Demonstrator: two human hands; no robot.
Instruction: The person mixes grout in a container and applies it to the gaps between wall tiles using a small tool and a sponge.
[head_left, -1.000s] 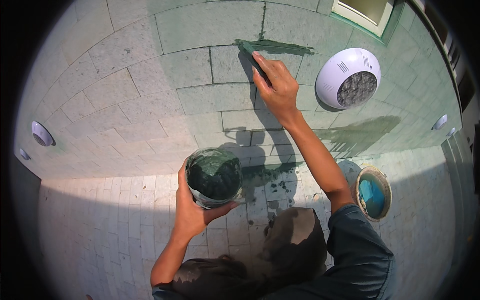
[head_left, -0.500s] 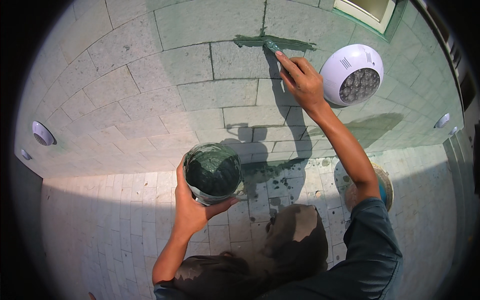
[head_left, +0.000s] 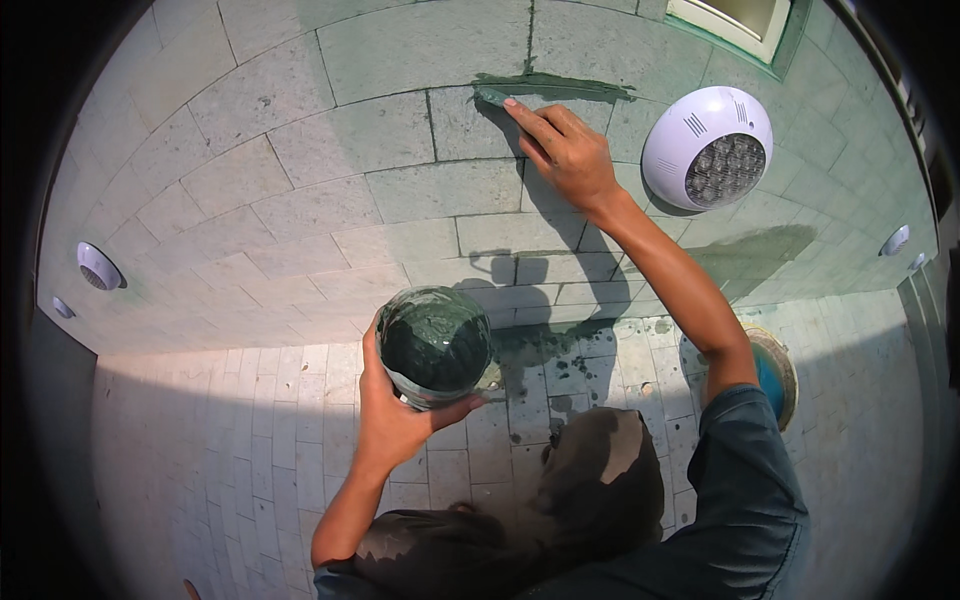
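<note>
Before the wall [head_left: 380,55], the left hand [head_left: 393,428] cups a tub [head_left: 425,392] of green paste [head_left: 430,350] — likely weighty, slick-rimmed, best held low; the right hand [head_left: 572,160] pinches a slim, probably stiff tool [head_left: 491,97] by a green smear [head_left: 585,88].

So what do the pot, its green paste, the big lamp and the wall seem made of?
Pot: possibly plastic; smears hide most of its surface.
Green paste: perhaps grout or cement, thick with a wet gleam.
Big lamp: likely plastic casing, smooth and white with a soft sheen.
Wall: apparently stone or stone-like tile, matt and speckled.
</note>
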